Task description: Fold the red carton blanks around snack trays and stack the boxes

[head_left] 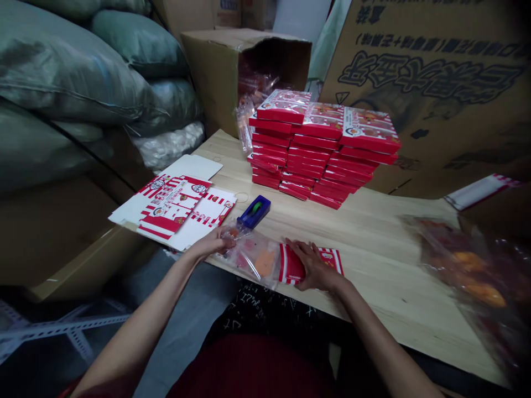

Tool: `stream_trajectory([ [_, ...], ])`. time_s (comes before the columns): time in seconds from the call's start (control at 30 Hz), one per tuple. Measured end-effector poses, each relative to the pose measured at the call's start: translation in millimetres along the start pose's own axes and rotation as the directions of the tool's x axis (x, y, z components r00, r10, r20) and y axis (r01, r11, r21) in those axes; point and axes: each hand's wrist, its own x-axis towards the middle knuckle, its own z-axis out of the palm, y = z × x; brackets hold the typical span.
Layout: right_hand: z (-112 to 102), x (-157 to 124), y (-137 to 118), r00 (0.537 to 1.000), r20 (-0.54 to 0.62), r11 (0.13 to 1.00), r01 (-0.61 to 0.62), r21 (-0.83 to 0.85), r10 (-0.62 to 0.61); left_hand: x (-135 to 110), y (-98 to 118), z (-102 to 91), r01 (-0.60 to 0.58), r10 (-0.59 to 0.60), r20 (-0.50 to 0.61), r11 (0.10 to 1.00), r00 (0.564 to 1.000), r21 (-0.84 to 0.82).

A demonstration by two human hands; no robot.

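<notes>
Dark garment (257, 312) at the table's near edge, printed with white formula-like characters, most of them too small to read; left hand (211, 243) with fingers closed on the left end of a clear plastic package (259, 258), whose pink and orange contents show through the film; right hand (314, 266) spanning a red-and-white box (289, 268), its fingers across the far edge and its thumb at the near edge, gripping it; the box lies at the near edge of the wooden table (373, 243), its left end meeting the package, though whether the two overlap cannot be told; its print is partly covered by the hand.

Just beyond the package, a blue tape dispenser (254, 212) with a green core, no lettering legible; to its left, flat cartons (168, 207) in red and white, bearing round emblems, stripes and lettering too fine to read; at far right, blurred clear bags (470, 271) with orange contents.

Farther back, stacked red boxes (315, 160) in three columns, with white label panels and small illegible print; at left, piled grey-green sacks (66, 72); behind the stack, an open cardboard box (211, 72) holding clear packs; beside it, a large carton (440, 127) with inverted Chinese characters, a bracketed line containing a plus sign, and a triangular warning mark.
</notes>
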Motion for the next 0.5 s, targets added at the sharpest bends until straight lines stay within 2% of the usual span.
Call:
stream_trajectory([
  [0.13,0,-3,-1,1.000,0.020,1.000,-0.010,0.002,0.010,9,1,10.2,-0.107,0.112,-0.082,0.992,0.990,0.062],
  [0.23,5,-4,0,1.000,0.006,1.000,-0.004,-0.007,0.005,9,-1,16.7,-0.178,0.200,-0.161,0.974,0.967,0.141],
  [0.37,13,-4,-2,1.000,-0.019,1.000,-0.019,-0.023,0.019,9,-1,22.4,-0.194,0.263,-0.258,0.945,0.930,0.265],
  [0.5,14,-4,-5,0.999,-0.018,0.999,-0.037,-0.032,0.037,5,9,25.9,-0.242,0.345,-0.248,0.898,0.905,0.367],
])
